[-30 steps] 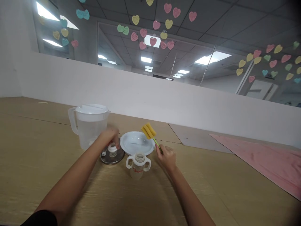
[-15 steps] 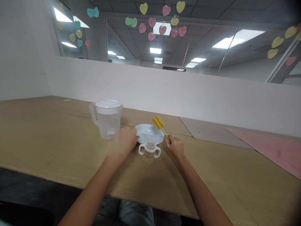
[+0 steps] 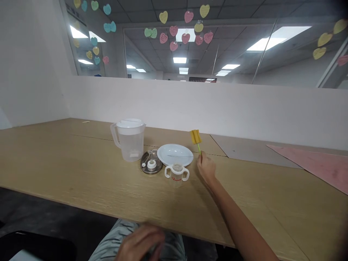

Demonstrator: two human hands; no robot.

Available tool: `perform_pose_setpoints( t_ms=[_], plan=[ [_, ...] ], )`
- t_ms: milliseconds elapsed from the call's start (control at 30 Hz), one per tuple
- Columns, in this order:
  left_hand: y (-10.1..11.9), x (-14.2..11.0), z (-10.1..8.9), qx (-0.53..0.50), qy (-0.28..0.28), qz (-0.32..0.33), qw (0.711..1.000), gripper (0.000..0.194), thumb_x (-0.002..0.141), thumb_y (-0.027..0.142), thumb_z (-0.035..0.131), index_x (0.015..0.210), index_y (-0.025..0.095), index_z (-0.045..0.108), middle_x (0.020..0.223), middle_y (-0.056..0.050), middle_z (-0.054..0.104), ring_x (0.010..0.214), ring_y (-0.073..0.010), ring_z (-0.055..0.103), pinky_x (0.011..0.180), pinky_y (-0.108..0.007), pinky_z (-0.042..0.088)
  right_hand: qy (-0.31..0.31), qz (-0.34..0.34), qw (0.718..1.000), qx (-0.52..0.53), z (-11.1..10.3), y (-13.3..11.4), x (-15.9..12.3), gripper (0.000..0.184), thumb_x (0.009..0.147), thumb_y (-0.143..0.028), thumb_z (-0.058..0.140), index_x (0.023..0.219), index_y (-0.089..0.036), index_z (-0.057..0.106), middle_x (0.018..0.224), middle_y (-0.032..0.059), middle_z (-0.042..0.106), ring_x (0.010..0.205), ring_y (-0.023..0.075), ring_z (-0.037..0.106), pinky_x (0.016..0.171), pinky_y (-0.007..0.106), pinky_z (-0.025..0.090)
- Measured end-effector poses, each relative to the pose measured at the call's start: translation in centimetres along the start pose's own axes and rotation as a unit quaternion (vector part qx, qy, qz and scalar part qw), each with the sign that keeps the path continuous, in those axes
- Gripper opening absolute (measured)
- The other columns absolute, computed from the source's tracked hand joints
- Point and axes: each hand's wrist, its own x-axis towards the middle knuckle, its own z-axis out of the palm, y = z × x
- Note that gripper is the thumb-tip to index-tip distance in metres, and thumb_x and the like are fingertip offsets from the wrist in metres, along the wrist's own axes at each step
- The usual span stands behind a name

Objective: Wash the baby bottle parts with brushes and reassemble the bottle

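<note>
My right hand is closed round the green handle of a sponge brush, whose yellow sponge head points up. To its left stands a clear baby bottle with two white side handles and red lettering, its neck uncovered. Behind the bottle lies a white oval plate. A round metal dish beside the plate holds a white bottle collar and other small clear and white parts. My left hand hangs over my lap, below the table edge, its fingers curled and smeared by motion.
A lidded translucent pitcher stands at the back left of the wooden table, its handle pointing left. On the far right lies a pink cloth. A white wall with a window above borders the table's back.
My left hand has drawn back from beside the plate to my lap, uncovering the metal dish. My right hand has shifted slightly right, and the brush now stands more upright.
</note>
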Motion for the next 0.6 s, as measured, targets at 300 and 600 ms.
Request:
perform_pose_setpoints(
  t_ms=[300,600],
  plan=[
    [-2.8,16.0,-1.7,-0.006,0.15,-0.061,0.987,0.081,0.052,0.054,0.073,0.121,0.017,0.049,0.107,-0.011,0.058,0.104,-0.0286,0.05,0.091,-0.041,0.037,0.018,-0.016,0.992,0.123,-2.5,-0.7,-0.3,0.038,0.086,-0.035,0.034,0.092,-0.016,0.066,0.068,0.0037,0.065,0.059,0.0132,0.053,0.054,0.022,0.029],
    [-2.7,14.5,-1.0,-0.175,0.082,-0.045,0.98,0.05,0.056,0.036,0.074,0.095,0.018,0.049,0.091,-0.003,0.064,0.082,-0.019,0.059,0.072,-0.028,0.045,-0.242,-0.118,0.942,0.2,-13.0,-1.5,1.8,0.031,0.079,-0.03,0.04,0.077,-0.018,0.068,0.065,0.0002,0.06,0.057,0.0112,0.046,0.052,0.02,0.03]
  ],
)
